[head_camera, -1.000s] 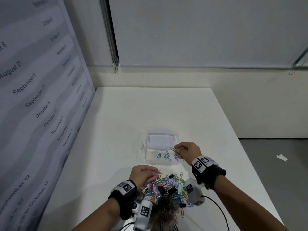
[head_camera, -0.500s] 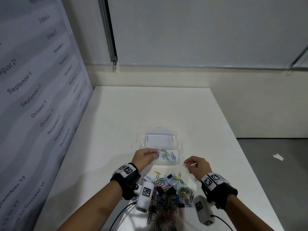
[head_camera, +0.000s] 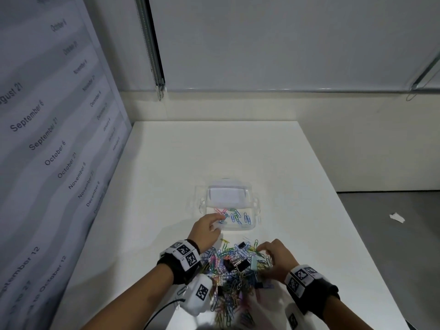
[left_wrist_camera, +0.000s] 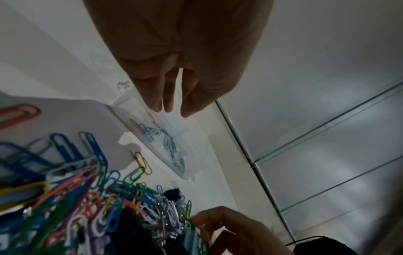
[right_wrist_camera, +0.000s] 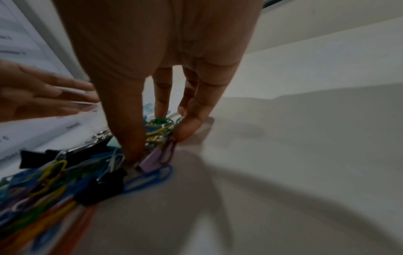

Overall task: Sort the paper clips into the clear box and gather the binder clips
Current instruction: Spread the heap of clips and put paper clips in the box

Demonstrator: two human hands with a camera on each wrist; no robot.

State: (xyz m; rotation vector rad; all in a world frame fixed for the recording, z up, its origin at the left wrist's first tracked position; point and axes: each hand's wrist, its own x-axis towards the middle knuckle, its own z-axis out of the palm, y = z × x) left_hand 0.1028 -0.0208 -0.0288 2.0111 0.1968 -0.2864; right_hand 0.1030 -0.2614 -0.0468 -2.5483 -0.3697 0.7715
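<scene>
A clear box (head_camera: pixel 256 211) sits mid-table with several coloured paper clips (head_camera: pixel 235 216) inside; in the left wrist view these clips (left_wrist_camera: pixel 170 146) show through the box wall (left_wrist_camera: pixel 191 138). My left hand (head_camera: pixel 220 221) hovers over the box's near left corner, fingers (left_wrist_camera: pixel 169 103) straight and empty. A mixed pile of paper clips (head_camera: pixel 233 270) lies nearer me, with black binder clips (head_camera: pixel 241 245) (right_wrist_camera: pixel 102 188) and a lilac one (right_wrist_camera: pixel 150 160) among them. My right hand (head_camera: pixel 260 250) reaches down onto the pile's right edge, thumb and fingertips (right_wrist_camera: pixel 161 112) spread and touching clips.
The white table (head_camera: pixel 214 151) stretches far beyond the box. A panel printed with dates (head_camera: pixel 47 151) walls off the left side. The table's right edge (head_camera: pixel 357 234) drops to a grey floor with a paper scrap (head_camera: pixel 396 217). The box's lid (head_camera: pixel 225 195) lies open at the back.
My left hand carried clips from the pile to the box and has opened over it; pink clips now lie inside. My right hand came back from the box down onto the pile.
</scene>
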